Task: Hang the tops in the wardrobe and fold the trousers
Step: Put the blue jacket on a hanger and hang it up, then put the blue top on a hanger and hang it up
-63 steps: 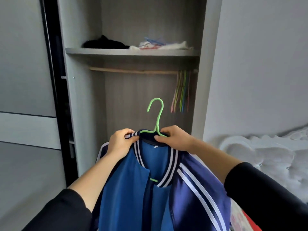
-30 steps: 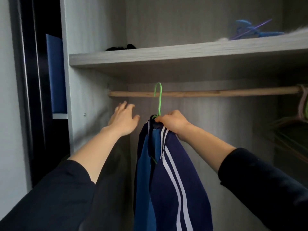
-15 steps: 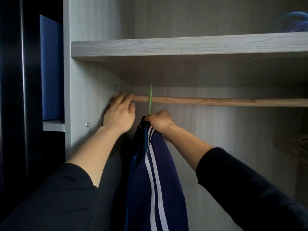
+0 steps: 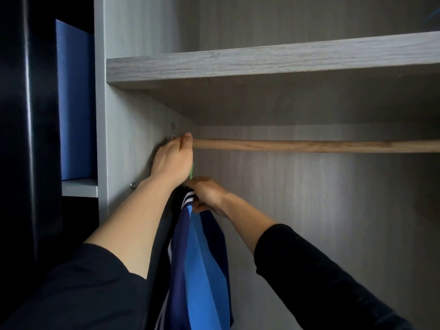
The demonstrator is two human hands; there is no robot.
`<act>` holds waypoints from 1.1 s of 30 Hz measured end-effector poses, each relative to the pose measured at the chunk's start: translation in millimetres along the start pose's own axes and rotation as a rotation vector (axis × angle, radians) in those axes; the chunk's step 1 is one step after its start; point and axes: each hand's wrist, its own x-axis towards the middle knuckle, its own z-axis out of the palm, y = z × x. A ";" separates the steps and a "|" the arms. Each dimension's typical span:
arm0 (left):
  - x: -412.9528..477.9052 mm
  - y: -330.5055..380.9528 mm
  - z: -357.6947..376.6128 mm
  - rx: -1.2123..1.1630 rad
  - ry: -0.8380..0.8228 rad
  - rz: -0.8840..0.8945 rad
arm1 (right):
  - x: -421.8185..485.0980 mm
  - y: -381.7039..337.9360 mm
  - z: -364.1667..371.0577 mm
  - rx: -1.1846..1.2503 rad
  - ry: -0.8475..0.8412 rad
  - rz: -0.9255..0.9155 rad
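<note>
Left hand (image 4: 172, 161) fingers (image 4: 186, 139) are curled over the far-left end of the round wooden wardrobe rail (image 4: 309, 146), right by the grey side panel (image 4: 133, 139). Right hand (image 4: 207, 195) fingers are pinched shut on the striped collar of the blue-and-navy zip top (image 4: 200, 258), just below. Only a sliver of thin green plastic hanger (image 4: 192, 172) shows between the hands; hook is hidden, so can't tell if it's seated on the rail.

Step, prob.: hanging the top, near done. Next: check the hook sits over the rail, let go w/ both hands, let the top settle. Trousers not in view.
</note>
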 end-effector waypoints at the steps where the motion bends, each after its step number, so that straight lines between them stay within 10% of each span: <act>1: -0.3 0.3 0.1 -0.011 -0.010 -0.006 | 0.1 -1.7 2.8 -0.008 -0.014 0.001; 13: -17.5 -1.5 23.5 0.133 0.045 0.089 | -33.3 18.8 -50.6 -0.362 0.113 -0.116; 20: -40.2 73.8 83.6 0.135 0.091 0.501 | -104.0 43.0 -152.1 -0.739 0.419 -0.255; 33: -103.1 235.0 202.7 0.065 -0.025 0.839 | -267.8 54.7 -312.5 -1.282 0.751 0.000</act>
